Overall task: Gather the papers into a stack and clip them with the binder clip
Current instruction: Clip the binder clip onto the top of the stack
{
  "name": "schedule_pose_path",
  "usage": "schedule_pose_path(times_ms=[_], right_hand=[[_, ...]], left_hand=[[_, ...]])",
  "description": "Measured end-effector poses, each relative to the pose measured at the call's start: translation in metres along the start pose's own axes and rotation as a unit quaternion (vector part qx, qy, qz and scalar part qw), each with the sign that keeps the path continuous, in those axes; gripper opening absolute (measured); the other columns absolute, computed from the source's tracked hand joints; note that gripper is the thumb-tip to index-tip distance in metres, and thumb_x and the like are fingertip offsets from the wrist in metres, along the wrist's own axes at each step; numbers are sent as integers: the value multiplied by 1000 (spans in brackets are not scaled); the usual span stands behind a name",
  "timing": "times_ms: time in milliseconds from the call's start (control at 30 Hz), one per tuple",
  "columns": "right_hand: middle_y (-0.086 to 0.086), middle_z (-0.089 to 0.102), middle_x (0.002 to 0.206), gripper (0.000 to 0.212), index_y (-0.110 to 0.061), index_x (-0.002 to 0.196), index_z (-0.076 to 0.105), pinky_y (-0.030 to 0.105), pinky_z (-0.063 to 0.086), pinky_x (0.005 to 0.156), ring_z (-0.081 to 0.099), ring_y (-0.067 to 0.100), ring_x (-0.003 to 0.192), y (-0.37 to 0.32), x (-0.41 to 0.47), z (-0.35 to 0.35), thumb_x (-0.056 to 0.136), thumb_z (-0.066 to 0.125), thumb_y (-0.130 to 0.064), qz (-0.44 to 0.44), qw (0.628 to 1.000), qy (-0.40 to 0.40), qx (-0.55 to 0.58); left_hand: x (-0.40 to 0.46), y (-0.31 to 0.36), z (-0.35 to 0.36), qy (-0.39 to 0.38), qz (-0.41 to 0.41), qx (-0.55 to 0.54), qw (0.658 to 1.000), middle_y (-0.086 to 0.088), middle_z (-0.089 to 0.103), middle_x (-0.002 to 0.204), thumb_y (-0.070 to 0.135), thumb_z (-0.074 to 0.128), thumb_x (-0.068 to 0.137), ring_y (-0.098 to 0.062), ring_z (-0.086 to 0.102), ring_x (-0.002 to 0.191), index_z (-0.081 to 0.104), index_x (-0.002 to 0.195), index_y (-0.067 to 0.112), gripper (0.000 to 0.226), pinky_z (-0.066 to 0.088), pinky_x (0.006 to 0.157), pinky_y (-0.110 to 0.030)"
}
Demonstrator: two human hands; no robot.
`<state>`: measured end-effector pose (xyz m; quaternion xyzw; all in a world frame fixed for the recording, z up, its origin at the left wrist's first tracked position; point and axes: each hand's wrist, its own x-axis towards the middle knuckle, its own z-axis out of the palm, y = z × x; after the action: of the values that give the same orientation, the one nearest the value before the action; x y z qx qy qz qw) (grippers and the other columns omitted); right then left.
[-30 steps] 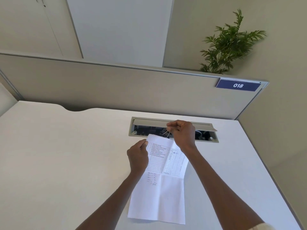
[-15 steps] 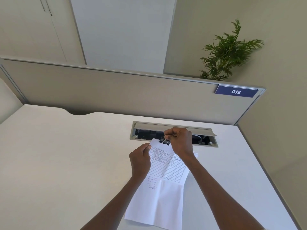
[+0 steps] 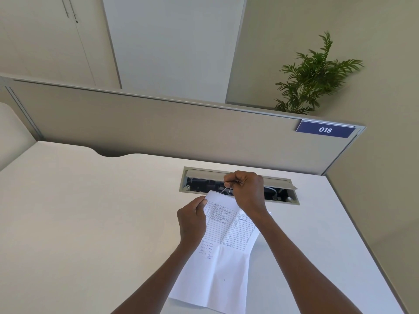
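Currently the papers (image 3: 223, 241) are held as one gathered stack above the white desk (image 3: 90, 223), raised off its surface at the far end and angled down toward the person. All positions below are given relative to this stack.

Left hand (image 3: 192, 219): placed at the stack's left edge, near the top corner. Its fingers are curled, with the thumb lying on the printed face, so it pinches the sheets. The fingers behind the stack are hidden.

Right hand (image 3: 246, 192): placed over the stack's top edge, right of centre. Its fingers are curled tightly, and the thumb and fingertips squeeze the two wire handles of the binder clip (image 3: 227, 189).

Binder clip: located at the stack's top edge, directly below the right hand's fingertips. Only the thin wire handles are plainly visible; the clip body is small and dark against the recess behind it, and whether it already grips the sheets cannot be determined.

Beyond the stack's top edge lies an open cable tray (image 3: 240, 185) set into the desk. Further back stands a partition panel (image 3: 181, 130) bearing a blue "018" label (image 3: 325, 129).
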<state>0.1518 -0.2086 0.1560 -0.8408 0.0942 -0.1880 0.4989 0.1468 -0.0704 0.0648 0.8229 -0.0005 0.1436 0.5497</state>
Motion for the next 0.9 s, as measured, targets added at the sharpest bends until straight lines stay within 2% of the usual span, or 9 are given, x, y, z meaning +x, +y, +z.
schedule_pose_path(times_ms=[100,167,267,333,433,567,667,800,900], right_hand=[[8,75,77,38,0,79,77,18,58,66,68,-2,62,0,-1,-2,73,47,24,3,1000,-9,-11],[7,75,77,37,0,77,77,22,60,67,68,-1,62,1,-2,-2,73,48,23,2,1000,-17,-17],[6,75,76,37,-1,75,76,25,61,68,69,4,64,1,-3,-2,73,49,23,-6,999,-26,-20],[5,75,75,40,-3,75,76,24,61,69,69,7,66,0,-3,-1,72,47,24,-16,999,-25,-26],[6,74,75,42,-3,75,76,20,59,68,69,6,64,2,-3,-1,72,45,25,-20,999,-26,-28],[7,74,76,40,-2,73,76,23,60,70,69,10,65,4,-2,0,71,46,25,-18,999,-28,-20],[6,74,76,38,-1,74,76,22,60,70,69,7,66,5,-3,1,72,48,26,-16,999,-38,-17],[3,73,75,33,2,77,76,16,57,68,70,2,67,5,-5,2,74,52,26,-10,999,-49,2],[1,73,75,31,3,76,75,12,55,67,70,1,67,4,-5,4,73,55,26,-1,998,-54,27]], left_hand=[[1,0,2,-4,1,-2,1000,0,63,57,2,62,93,5,55,54,77,93,2,15,35,56,-1],[1,-1,2,-2,-2,-3,1000,5,65,62,3,63,93,2,55,49,78,96,3,16,36,58,-1],[1,-3,1,4,0,0,1000,-4,75,72,3,62,93,6,54,50,77,99,3,16,36,60,1],[1,-4,1,4,8,1,1000,-7,74,69,2,62,93,7,55,51,77,97,2,16,36,59,1],[1,-4,2,0,20,1,1000,-2,72,67,2,63,93,11,57,57,77,98,2,16,35,58,1],[0,-4,2,1,27,-7,1000,4,69,67,1,63,92,11,59,62,77,98,2,16,38,59,0],[0,-5,2,1,32,-13,999,0,69,64,0,63,92,10,56,57,77,97,2,15,37,56,-2],[0,-3,5,-4,39,-19,999,8,63,60,1,63,92,10,53,54,77,98,2,16,34,54,-2],[-1,-4,5,-4,50,-23,998,-5,74,70,2,63,92,13,55,57,77,102,3,17,35,57,0]])
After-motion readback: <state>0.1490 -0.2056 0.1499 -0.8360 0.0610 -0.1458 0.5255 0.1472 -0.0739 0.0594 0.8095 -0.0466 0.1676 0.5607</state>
